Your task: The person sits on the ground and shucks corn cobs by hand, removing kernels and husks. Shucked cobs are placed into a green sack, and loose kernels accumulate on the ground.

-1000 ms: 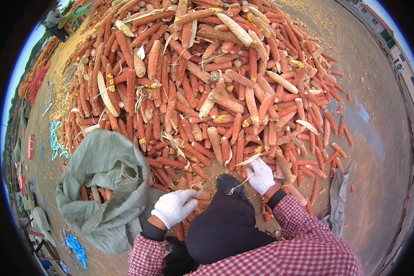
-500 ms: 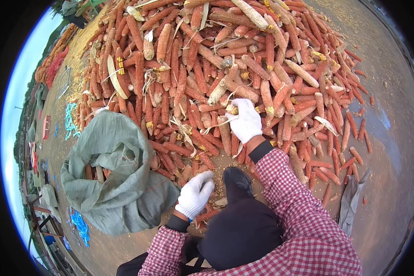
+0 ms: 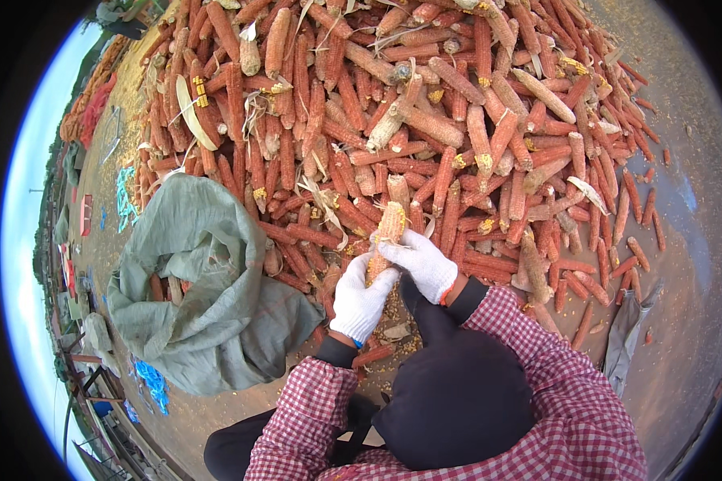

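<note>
A corn cob [image 3: 391, 224] with some yellow kernels left on it points up and away from me, held in both hands before the pile. My left hand [image 3: 359, 300], in a white knit glove, is closed round its lower end. From the right, my right hand [image 3: 425, 264], gloved alike, grips the cob's side with its fingers curled, and the two hands nearly meet. Beyond them rises a big heap of reddish, mostly bare corn cobs [image 3: 449, 80], a few still bearing kernels and strips of dry husk.
A grey-green cloth sack [image 3: 217, 337] slumps at my left, its mouth open with some cobs inside. Grey cloth [image 3: 622, 337] lies on the ground at right. Blue strands [image 3: 152, 386] and turquoise netting [image 3: 126, 196] lie further left. Loose kernels cover the ground at far left.
My right hand has drawn back from the heap toward me with the cob. My left hand has moved up and right and now grips the cob too.
</note>
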Demonstrator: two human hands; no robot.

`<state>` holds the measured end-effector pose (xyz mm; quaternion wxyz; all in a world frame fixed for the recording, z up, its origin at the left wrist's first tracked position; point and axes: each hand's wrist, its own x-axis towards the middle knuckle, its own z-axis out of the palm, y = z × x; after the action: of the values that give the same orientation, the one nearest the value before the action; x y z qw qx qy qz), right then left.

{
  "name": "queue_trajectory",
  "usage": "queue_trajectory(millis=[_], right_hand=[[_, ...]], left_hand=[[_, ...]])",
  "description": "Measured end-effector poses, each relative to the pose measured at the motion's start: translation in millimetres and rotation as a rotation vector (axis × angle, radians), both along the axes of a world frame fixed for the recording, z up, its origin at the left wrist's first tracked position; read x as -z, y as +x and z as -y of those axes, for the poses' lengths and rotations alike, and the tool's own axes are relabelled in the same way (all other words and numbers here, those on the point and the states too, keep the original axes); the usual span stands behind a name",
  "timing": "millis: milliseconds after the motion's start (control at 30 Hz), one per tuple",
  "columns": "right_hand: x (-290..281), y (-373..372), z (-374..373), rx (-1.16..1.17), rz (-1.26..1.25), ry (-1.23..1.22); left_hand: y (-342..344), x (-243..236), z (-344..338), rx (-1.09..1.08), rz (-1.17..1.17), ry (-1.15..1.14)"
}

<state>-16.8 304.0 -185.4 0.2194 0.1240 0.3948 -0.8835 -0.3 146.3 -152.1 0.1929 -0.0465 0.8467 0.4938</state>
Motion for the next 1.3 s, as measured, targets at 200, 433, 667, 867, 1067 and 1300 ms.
queue_trajectory(millis=[200, 433, 667, 867, 1067, 1300], right_hand=[[-4, -8, -18, -0.055, -0.053, 0.098], [13, 3, 0, -0.034, -0.581, 0.573], [-17, -11, 18, -0.705, -0.358, 0.990], [-13, -14, 35, -0.651, -0.781, 1.388], [-24, -24, 52, -0.753, -0.531, 1.115], [-19, -16, 38, -0.819, 0.244, -0.422]], left_hand=[[-4, -13, 19, 0.150, -0.395, -0.376], [-14, 11, 38, -0.602, 0.194, 1.000], [-39, 5, 30, -0.802, 0.273, 1.287], [-62, -13, 12, -1.150, 0.237, 0.929], [-72, -9, 19, -0.938, 0.034, 0.789], [-69, -30, 39, -0.363, 0.360, 1.480]])
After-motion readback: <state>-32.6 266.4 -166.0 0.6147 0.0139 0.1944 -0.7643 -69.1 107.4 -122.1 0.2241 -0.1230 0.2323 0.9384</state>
